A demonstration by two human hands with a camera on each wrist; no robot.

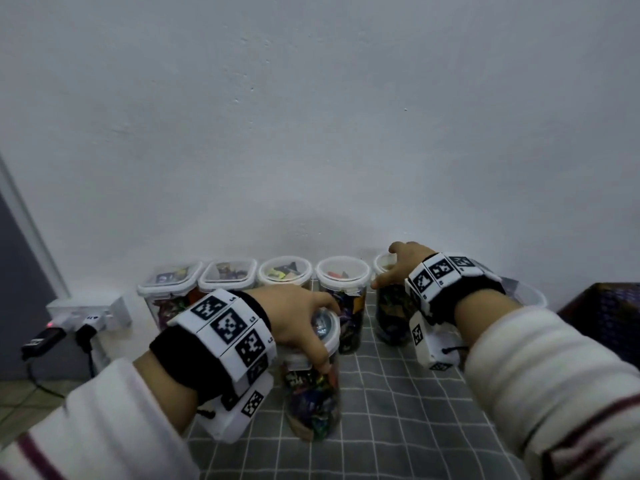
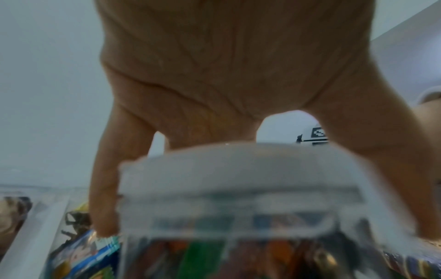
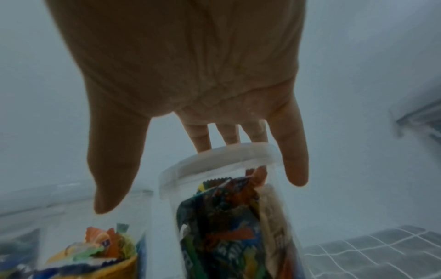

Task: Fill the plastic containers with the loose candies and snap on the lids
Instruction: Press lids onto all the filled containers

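Note:
A round clear container (image 1: 313, 393) packed with wrapped candies stands on the grey checked cloth (image 1: 398, 393) in front of me. My left hand (image 1: 322, 334) grips its white lid (image 2: 238, 169) from above, thumb and fingers curled down over the rim. Further back, my right hand (image 1: 386, 266) hovers over the rightmost container (image 1: 391, 306) of a row along the wall. Its fingers (image 3: 293, 160) are straight and spread above that container's lid (image 3: 222, 158). I cannot tell whether they touch it. Candies (image 3: 226, 217) fill this container.
Two square lidded containers (image 1: 169, 278) and two round ones (image 1: 343, 271) line the wall, all holding candies. A dark basket (image 1: 602, 317) stands at the right, with a white tub (image 1: 530, 296) behind my right wrist. A power strip (image 1: 90, 310) with plugs lies at the left.

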